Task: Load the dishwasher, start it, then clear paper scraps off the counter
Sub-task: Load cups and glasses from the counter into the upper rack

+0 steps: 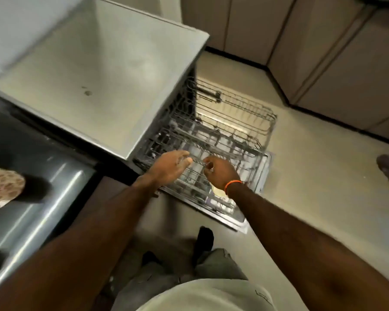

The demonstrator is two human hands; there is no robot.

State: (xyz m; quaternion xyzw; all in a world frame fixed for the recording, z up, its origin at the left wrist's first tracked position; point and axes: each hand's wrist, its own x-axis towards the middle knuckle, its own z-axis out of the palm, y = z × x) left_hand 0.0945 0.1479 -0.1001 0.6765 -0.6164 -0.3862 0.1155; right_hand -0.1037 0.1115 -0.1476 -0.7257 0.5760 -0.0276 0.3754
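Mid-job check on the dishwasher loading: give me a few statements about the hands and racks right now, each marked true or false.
1. The dishwasher door is down and open. True.
2. The right hand pinches a wire of the rack. True.
3. The left hand holds a plate. False: it holds nothing, its fingers reaching over the rack.
4. The orange band is on the left wrist. False: it is on the right wrist.
5. The upper rack is pushed fully inside. False: it is pulled out over the floor.
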